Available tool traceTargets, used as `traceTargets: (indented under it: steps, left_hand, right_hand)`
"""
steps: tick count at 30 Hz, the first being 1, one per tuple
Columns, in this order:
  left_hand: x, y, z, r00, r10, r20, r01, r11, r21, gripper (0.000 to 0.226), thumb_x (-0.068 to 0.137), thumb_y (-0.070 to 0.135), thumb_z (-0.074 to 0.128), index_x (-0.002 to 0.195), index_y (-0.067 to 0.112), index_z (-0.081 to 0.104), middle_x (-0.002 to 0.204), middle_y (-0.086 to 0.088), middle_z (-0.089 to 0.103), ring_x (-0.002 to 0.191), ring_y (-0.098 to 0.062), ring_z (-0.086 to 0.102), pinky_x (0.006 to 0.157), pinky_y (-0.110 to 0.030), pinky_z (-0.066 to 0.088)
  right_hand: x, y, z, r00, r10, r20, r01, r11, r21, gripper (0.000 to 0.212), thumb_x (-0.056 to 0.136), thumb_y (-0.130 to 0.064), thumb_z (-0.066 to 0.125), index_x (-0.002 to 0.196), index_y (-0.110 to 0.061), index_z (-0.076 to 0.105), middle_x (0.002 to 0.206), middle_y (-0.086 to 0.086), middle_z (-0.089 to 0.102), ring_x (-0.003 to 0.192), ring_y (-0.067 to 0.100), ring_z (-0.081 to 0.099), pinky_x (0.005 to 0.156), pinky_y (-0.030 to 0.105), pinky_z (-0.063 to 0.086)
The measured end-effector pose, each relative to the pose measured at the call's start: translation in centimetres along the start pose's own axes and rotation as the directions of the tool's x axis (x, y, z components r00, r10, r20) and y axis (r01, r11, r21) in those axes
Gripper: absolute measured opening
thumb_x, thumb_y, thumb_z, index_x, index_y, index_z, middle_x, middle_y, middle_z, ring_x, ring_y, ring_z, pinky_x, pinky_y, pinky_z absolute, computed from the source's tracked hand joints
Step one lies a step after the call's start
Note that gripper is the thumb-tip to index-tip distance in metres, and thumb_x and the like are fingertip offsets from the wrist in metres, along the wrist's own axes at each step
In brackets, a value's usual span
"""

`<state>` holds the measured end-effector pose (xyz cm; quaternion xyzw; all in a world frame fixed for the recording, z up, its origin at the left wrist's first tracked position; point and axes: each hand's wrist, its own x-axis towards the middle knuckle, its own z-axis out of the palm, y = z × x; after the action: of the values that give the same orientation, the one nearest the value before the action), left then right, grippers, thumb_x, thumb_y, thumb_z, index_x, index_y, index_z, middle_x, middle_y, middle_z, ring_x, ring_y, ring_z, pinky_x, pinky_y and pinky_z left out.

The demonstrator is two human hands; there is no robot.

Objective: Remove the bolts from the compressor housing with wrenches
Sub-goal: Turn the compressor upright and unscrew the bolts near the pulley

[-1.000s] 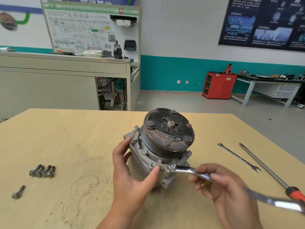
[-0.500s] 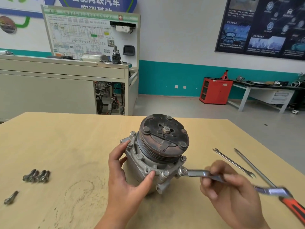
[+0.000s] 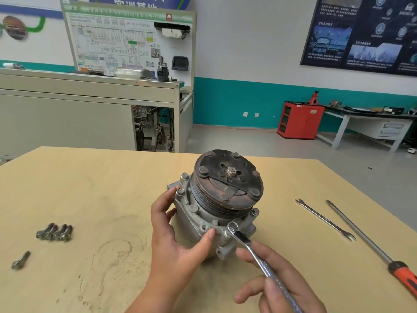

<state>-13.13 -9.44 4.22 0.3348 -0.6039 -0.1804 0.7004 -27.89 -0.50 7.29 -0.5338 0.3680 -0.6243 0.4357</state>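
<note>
Compressor housing (image 3: 191, 222) sits at mid-table (image 3: 90, 188), rusty clutch plate (image 3: 228, 179) tilted up toward my camera. Left hand (image 3: 178, 240) grips the housing: thumb pressed on the front flange, fingers curled round its left side. Right hand (image 3: 277, 281) has its fingers wrapped round the shaft of the ring wrench (image 3: 255, 251), whose ring end sits over a flange bolt (image 3: 232, 227) at the near edge. Four loose bolts (image 3: 55, 232) lie together far left, a single bolt (image 3: 20, 259) nearer me. Open-end wrench (image 3: 325, 220) and orange-handled screwdriver (image 3: 370, 242) lie at right. Wiring-diagram board (image 3: 126, 41) shows "HV"; other lettering too blurred to read.
</note>
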Motion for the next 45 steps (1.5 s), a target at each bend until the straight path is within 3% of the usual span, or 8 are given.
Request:
traceTargets:
  steps: [6, 8, 11, 17, 25, 31, 36, 45]
  left_hand:
    - [0.0, -0.2, -0.1, 1.0, -0.01, 0.0, 0.01, 1.0, -0.006, 0.078, 0.063, 0.038, 0.074, 0.13, 0.051, 0.037, 0.138, 0.016, 0.045, 0.129, -0.005, 0.045, 0.099, -0.012, 0.036]
    - [-0.1, -0.2, 0.0, 1.0, -0.003, 0.002, 0.003, 1.0, -0.007, 0.078, 0.063, 0.038, 0.075, 0.13, 0.05, 0.037, 0.139, 0.015, 0.045, 0.128, -0.006, 0.045, 0.099, -0.013, 0.037]
    - [0.0, -0.5, 0.0, 1.0, 0.003, 0.0, -0.003, 1.0, -0.002, 0.081, 0.061, 0.039, 0.078, 0.131, 0.05, 0.037, 0.138, 0.014, 0.046, 0.128, -0.007, 0.046, 0.101, -0.015, 0.038]
    - [0.1, -0.8, 0.0, 0.999, -0.048, -0.023, 0.048, 0.999, -0.025, 0.086, 0.055, 0.062, 0.081, 0.129, 0.053, 0.038, 0.135, 0.018, 0.047, 0.125, -0.005, 0.048, 0.099, -0.013, 0.038]
    - [0.2, -0.7, 0.0, 0.998, -0.053, -0.026, 0.05, 0.992, -0.117, 0.086, 0.052, 0.046, 0.087, 0.125, 0.054, 0.044, 0.134, 0.018, 0.05, 0.129, -0.006, 0.046, 0.103, -0.016, 0.038]
    - [0.4, -0.9, -0.5, 1.0, -0.025, 0.012, 0.026, 0.993, -0.113, 0.074, 0.06, 0.05, 0.084, 0.123, 0.05, 0.046, 0.136, 0.014, 0.049, 0.133, -0.012, 0.044, 0.109, -0.024, 0.036]
    - [0.9, -0.1, -1.1, 0.985, 0.085, 0.147, -0.087, 0.996, 0.013, 0.027, 0.076, 0.033, 0.067, 0.098, 0.047, 0.057, 0.145, -0.003, 0.04, 0.142, -0.018, 0.031, 0.114, -0.038, 0.031]
    - [0.5, 2.0, -0.2, 0.943, 0.245, 0.224, -0.32, 0.854, 0.41, 0.013, 0.079, 0.044, 0.061, 0.085, 0.034, 0.069, 0.143, -0.021, 0.039, 0.139, -0.034, 0.024, 0.11, -0.048, 0.023]
  right_hand:
    - [-0.4, -0.1, 0.2, 0.993, 0.1, 0.066, -0.102, 0.994, 0.04, 0.074, 0.026, -0.06, 0.085, 0.081, -0.011, 0.075, 0.088, 0.012, 0.074, 0.031, 0.013, 0.054, 0.035, 0.006, 0.035]
    - [-0.2, -0.2, 0.0, 0.997, 0.045, 0.061, -0.047, 0.998, 0.04, 0.021, 0.053, -0.031, 0.076, 0.07, -0.019, 0.077, 0.086, 0.01, 0.074, 0.034, 0.018, 0.056, 0.035, 0.006, 0.034]
    - [1.2, 0.7, -1.9, 0.994, 0.087, 0.067, -0.093, 0.992, 0.088, 0.037, 0.065, -0.015, 0.046, 0.079, -0.03, 0.077, 0.086, 0.015, 0.074, 0.042, 0.029, 0.058, 0.032, 0.013, 0.028]
    - [7.9, 0.2, -5.5, 0.88, 0.282, 0.383, -0.38, 0.901, 0.209, 0.04, 0.04, -0.037, 0.082, 0.07, -0.012, 0.072, 0.071, 0.025, 0.067, 0.036, 0.02, 0.05, 0.034, 0.018, 0.027]
    - [8.3, 1.2, -5.5, 0.837, -0.02, 0.547, -0.364, 0.726, 0.583, 0.03, 0.087, -0.02, 0.05, 0.1, 0.004, 0.063, 0.094, 0.032, 0.063, 0.074, 0.026, 0.062, 0.063, 0.029, 0.041]
    - [4.3, 1.9, -6.4, 0.969, -0.064, 0.24, -0.152, 0.612, 0.776, 0.036, 0.095, 0.012, 0.017, 0.125, 0.023, 0.033, 0.122, 0.055, 0.029, 0.111, 0.054, 0.045, 0.083, 0.048, 0.04]
    - [3.3, 3.5, -8.7, 0.948, -0.08, -0.309, 0.009, 0.974, -0.225, 0.019, 0.085, 0.0, 0.058, 0.084, -0.019, 0.055, 0.079, 0.005, 0.074, 0.068, 0.005, 0.066, 0.057, 0.012, 0.044]
    - [9.1, 5.9, -12.8, 0.972, 0.085, 0.22, 0.194, 0.242, -0.95, 0.014, 0.093, -0.024, 0.053, 0.103, -0.032, 0.055, 0.111, -0.028, 0.045, 0.11, -0.001, 0.044, 0.084, 0.016, 0.033]
